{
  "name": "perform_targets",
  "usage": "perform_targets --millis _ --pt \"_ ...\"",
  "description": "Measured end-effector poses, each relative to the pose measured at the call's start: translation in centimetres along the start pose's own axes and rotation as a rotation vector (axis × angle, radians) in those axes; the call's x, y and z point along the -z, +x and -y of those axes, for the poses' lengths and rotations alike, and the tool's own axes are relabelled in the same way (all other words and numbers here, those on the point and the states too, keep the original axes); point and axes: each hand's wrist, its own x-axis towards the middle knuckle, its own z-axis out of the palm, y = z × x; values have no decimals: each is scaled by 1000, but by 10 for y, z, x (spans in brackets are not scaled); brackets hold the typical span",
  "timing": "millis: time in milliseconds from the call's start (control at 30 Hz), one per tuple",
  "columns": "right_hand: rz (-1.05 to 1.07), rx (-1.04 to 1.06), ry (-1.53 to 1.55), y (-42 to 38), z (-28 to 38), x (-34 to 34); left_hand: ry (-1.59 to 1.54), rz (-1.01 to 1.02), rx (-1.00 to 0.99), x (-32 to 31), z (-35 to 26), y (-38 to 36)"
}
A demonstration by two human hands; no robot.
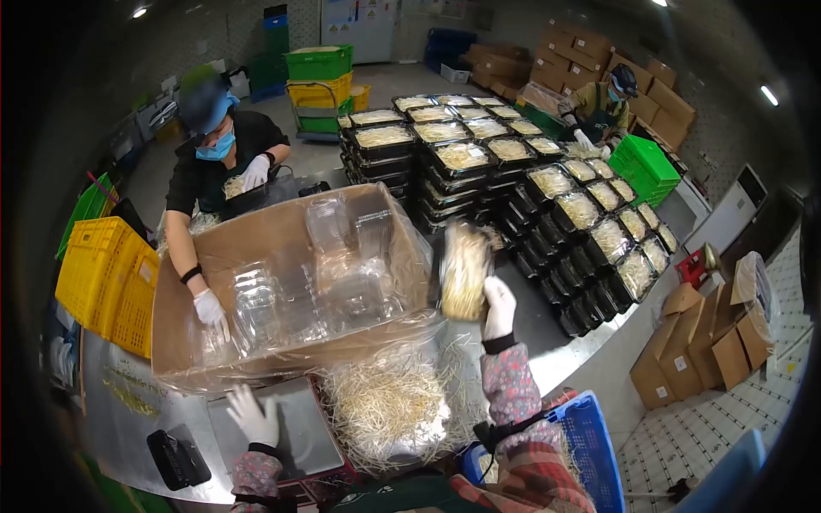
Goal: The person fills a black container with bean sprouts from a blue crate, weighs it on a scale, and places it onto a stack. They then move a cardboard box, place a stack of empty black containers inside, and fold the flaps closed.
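Observation:
My right hand (499, 305), in a white glove, grips the edge of a black tray of pale, stringy sprouts (466, 275). The tray is tilted up beside the stacks and slightly blurred. My left hand (254, 417), also gloved, is spread with nothing in it at the left edge of a flat weighing scale (299, 425). Between my arms lies a loose heap of sprouts (389, 402). An empty black tray (178, 456) sits to the left of the scale.
Ahead stands a large carton (295, 359) of clear plastic lids; a co-worker (224, 154) reaches into it. Several stacks of filled trays (462, 156) rise behind it. A blue basket (590, 445) is at my right, yellow crates (90, 265) at far left. Another person (603, 111) works at the back.

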Motion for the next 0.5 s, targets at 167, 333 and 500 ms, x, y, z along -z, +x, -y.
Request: perform_targets --millis 167,333,500 --pt "-469 202 67 173 -100 45 -523 414 -601 26 -143 -44" --pt "-564 -117 -126 240 -162 74 -587 419 -762 41 -151 -50" --pt "-638 -375 -183 243 -162 58 -631 68 -273 71 -110 -56"
